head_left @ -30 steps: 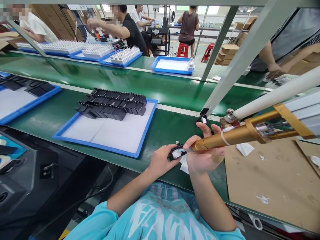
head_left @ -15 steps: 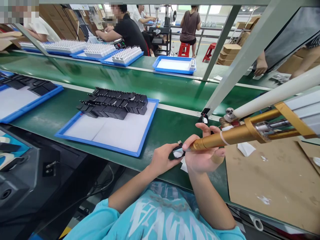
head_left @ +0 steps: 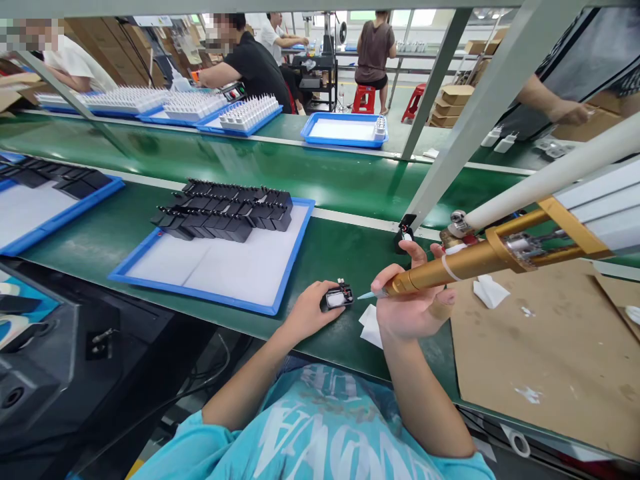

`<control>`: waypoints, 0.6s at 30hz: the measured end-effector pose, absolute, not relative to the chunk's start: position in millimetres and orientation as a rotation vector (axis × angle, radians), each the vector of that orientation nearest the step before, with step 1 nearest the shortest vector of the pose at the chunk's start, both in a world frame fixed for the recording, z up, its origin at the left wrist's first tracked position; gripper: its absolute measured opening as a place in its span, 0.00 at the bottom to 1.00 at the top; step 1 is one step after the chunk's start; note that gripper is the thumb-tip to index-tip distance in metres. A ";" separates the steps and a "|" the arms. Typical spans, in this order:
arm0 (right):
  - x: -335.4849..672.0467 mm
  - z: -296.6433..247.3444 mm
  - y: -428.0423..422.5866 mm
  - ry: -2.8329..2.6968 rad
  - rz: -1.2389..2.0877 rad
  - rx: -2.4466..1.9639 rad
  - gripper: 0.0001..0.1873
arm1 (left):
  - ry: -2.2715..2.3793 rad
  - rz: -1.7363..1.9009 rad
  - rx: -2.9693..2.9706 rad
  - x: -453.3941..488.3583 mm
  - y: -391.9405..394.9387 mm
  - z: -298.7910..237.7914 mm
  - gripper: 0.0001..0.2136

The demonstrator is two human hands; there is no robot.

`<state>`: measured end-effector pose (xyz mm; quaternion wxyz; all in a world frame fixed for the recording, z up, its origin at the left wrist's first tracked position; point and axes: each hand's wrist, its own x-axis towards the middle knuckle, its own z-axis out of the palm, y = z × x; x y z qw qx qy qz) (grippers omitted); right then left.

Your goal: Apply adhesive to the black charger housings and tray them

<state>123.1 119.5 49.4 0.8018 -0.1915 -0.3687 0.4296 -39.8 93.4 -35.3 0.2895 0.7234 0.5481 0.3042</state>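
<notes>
My left hand (head_left: pixel 311 309) grips a small open black plug-adapter housing (head_left: pixel 338 297) by its left side, low over the green bench. White material and small parts show inside it, and two prongs stick up at its back. My right hand (head_left: pixel 410 307) holds a gold glue dispensing gun (head_left: pixel 430 277) from below, fingers partly curled round its front. The pale blue nozzle (head_left: pixel 367 295) points left, a small gap from the housing. Beyond my right fingertips another open black housing (head_left: pixel 404 235) stands by the metal post.
A blue-rimmed tray (head_left: pixel 200 293) holds rows of black adapters (head_left: pixel 225 207). White tissue (head_left: pixel 371 327) lies under my right wrist; stained cardboard (head_left: pixel 530 347) covers the right side. A slanted metal post (head_left: pixel 465 127) rises ahead. Co-workers sit beyond the green belt (head_left: pixel 250 157).
My left hand has moved left with the housing, away from the nozzle, whose tip now shows. Across the belt, a co-worker's hand has lifted, and two white adapters are visible there.
</notes>
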 end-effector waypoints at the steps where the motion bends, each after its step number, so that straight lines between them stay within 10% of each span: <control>1: 124.0 49.1 119.4 -0.787 0.916 -0.416 0.21 | 1.445 0.787 1.911 -42.7 95.3 -35.4 0.22; 18: 134.9 45.9 117.5 -0.791 0.933 -0.431 0.19 | 1.293 0.830 2.107 -29.2 104.9 -20.3 0.12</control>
